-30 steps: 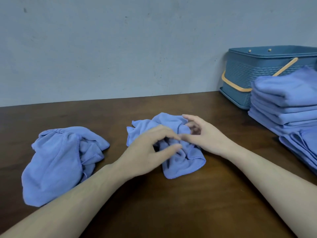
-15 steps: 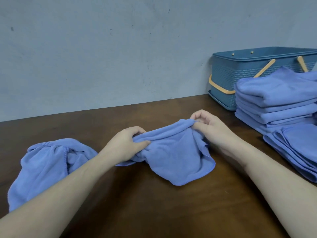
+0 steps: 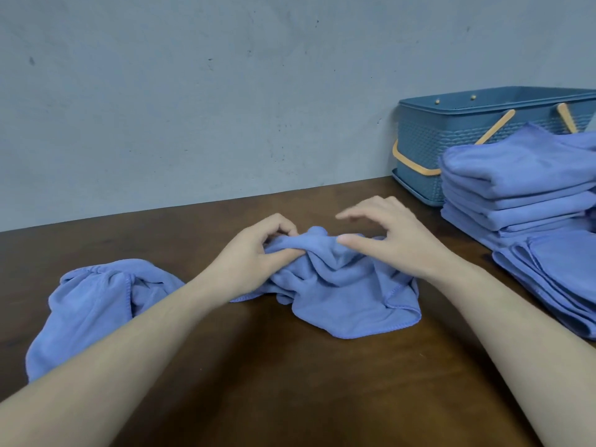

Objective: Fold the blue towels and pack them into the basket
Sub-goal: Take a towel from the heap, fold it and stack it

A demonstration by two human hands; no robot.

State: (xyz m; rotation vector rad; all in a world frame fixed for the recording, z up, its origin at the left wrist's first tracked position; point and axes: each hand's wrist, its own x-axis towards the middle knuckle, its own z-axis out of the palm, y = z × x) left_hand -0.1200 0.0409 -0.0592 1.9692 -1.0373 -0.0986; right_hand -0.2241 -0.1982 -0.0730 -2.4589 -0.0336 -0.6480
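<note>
A crumpled blue towel lies bunched on the middle of the dark wooden table. My left hand pinches a fold at its upper left edge. Just to the right, my right hand hovers over the towel with fingers spread and relaxed, its thumb near the cloth, holding nothing. A second crumpled blue towel sits at the left, partly behind my left forearm. The blue woven basket with tan handles stands at the back right against the wall.
A stack of folded blue towels rises in front of the basket at the right, hiding part of it. More flat folded towels lie nearer the right table edge. A grey wall closes off the back.
My right hand has let go of the towel's edge and opened above it. The hands have come closer together, and the stretched towel has slumped into a bunch.
</note>
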